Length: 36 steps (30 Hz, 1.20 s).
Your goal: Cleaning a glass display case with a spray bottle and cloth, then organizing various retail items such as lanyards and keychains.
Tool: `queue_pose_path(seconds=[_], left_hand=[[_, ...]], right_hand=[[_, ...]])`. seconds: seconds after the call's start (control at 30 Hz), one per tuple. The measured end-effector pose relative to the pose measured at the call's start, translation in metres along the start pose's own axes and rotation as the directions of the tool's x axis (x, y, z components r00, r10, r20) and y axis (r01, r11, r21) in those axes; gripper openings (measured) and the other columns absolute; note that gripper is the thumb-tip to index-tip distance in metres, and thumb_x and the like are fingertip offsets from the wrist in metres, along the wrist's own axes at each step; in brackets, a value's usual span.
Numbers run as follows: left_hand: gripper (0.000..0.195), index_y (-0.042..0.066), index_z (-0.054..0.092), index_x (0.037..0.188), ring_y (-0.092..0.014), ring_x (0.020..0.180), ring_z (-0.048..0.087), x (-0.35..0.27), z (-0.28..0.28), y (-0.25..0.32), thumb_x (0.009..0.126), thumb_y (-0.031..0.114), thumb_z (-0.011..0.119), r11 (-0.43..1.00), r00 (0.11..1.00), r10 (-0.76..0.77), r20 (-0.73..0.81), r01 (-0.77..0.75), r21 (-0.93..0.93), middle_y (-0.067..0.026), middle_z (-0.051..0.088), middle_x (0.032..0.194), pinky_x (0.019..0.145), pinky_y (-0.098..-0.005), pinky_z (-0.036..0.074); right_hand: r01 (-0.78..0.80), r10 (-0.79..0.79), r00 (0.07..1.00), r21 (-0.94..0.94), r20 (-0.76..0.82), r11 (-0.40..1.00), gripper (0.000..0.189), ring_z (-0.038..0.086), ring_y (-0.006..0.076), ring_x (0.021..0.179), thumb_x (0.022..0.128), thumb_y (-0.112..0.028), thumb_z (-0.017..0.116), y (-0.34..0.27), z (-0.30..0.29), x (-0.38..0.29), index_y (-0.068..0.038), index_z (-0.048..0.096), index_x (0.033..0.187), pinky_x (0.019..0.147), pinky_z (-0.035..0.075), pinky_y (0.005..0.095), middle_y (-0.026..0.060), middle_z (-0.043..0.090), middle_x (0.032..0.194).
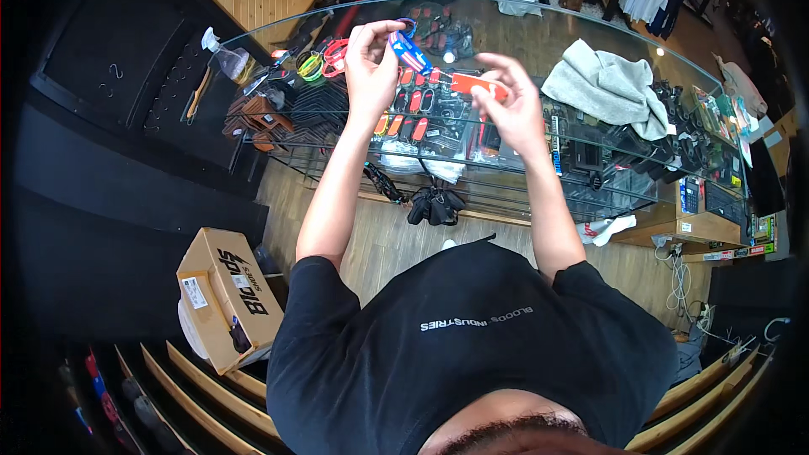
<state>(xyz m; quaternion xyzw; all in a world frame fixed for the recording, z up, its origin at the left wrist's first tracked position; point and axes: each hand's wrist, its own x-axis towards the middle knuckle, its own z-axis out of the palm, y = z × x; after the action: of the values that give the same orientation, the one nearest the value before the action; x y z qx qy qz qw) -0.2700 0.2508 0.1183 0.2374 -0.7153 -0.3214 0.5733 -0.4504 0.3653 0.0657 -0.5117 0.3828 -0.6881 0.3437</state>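
Note:
My left hand [371,72] pinches a blue patterned wristband [409,52] with red and white marks between thumb and fingers, above the glass display counter [505,38]. A thin chain runs from the band to a red tag [471,83]. That tag is held by my right hand [513,104], slightly blurred, with the thumb on its near side. Under my hands, several red, orange and black key tags [415,101] lie in rows in the glass case. Red rubber wristbands [335,57] and yellow-green ones [310,67] sit just left of my left hand.
A grey towel [607,85] lies on the counter at right. A spray bottle [229,60] and a wooden-handled brush [199,95] are at its left end. Brown leather wallets [259,115] sit nearby. An open cardboard box [237,294] stands at lower left; cables [679,281] hang at right.

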Motion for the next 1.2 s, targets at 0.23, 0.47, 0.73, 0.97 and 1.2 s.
queue_pose_path(seconds=[0.23, 0.47, 0.73, 0.97, 1.2], left_hand=[[0.013, 0.001, 0.056, 0.085, -0.010, 0.063, 0.058, -0.007, 0.006, -0.005, 0.091, 0.010, 0.050, 0.924, 0.926, -0.280, 0.255, 0.332, -0.189, -0.0040, 0.052, 0.070, 0.058, -0.0234, 0.047], [0.020, 0.008, 0.050, 0.086, -0.013, 0.063, 0.051, -0.024, 0.025, 0.006, 0.095, 0.026, 0.048, 0.308, 0.653, -0.471, 0.593, 0.752, -0.583, 0.0012, 0.044, 0.063, 0.061, -0.0303, 0.047], [0.025, 0.004, 0.058, 0.114, -0.014, 0.104, 0.057, -0.040, 0.031, 0.008, 0.100, 0.020, 0.047, 0.568, 0.780, -0.398, 0.483, 0.623, -0.538, -0.0058, 0.058, 0.113, 0.092, -0.0371, 0.047], [0.028, 0.005, 0.051, 0.116, -0.013, 0.100, 0.055, -0.042, 0.026, -0.002, 0.103, 0.027, 0.040, 0.560, 0.794, -0.217, 0.568, 0.578, -0.594, -0.0040, 0.054, 0.110, 0.085, -0.0324, 0.047], [0.038, 0.003, 0.046, 0.119, -0.008, 0.098, 0.052, -0.047, 0.025, -0.018, 0.083, 0.005, 0.060, 0.850, 0.867, -0.146, 0.477, 0.356, -0.387, -0.0030, 0.052, 0.109, 0.085, -0.0262, 0.044]], right_hand=[[0.063, -0.044, 0.992, 0.158, -0.120, 0.985, 0.019, 0.057, 0.0057, 0.079, 0.090, -0.007, 0.066, -0.016, -0.011, 0.009, -0.002, 0.059, 0.106, 0.066, 0.044, 0.0190, 0.0020, 0.063, 0.094], [0.140, -0.134, 0.987, 0.065, -0.084, 0.988, 0.023, 0.061, 0.0081, 0.081, 0.095, -0.013, 0.061, -0.017, -0.014, 0.010, 0.002, 0.061, 0.112, 0.070, 0.048, 0.0226, 0.0056, 0.066, 0.099], [0.132, -0.135, 0.990, -0.072, -0.032, 0.989, 0.033, 0.064, 0.0089, 0.083, 0.088, 0.000, 0.065, -0.029, -0.006, 0.018, 0.002, 0.059, 0.120, 0.073, 0.054, 0.0225, 0.0079, 0.067, 0.098], [0.000, 0.001, 1.000, -0.114, 0.009, 0.994, 0.027, 0.062, 0.0058, 0.073, 0.087, -0.004, 0.067, -0.013, -0.004, 0.026, -0.001, 0.065, 0.114, 0.066, 0.052, 0.0206, 0.0040, 0.069, 0.086], [-0.034, 0.033, 0.999, -0.100, -0.011, 0.994, 0.021, 0.064, 0.0069, 0.072, 0.089, -0.006, 0.066, -0.010, 0.006, 0.025, -0.001, 0.066, 0.109, 0.063, 0.053, 0.0213, 0.0045, 0.069, 0.083]])
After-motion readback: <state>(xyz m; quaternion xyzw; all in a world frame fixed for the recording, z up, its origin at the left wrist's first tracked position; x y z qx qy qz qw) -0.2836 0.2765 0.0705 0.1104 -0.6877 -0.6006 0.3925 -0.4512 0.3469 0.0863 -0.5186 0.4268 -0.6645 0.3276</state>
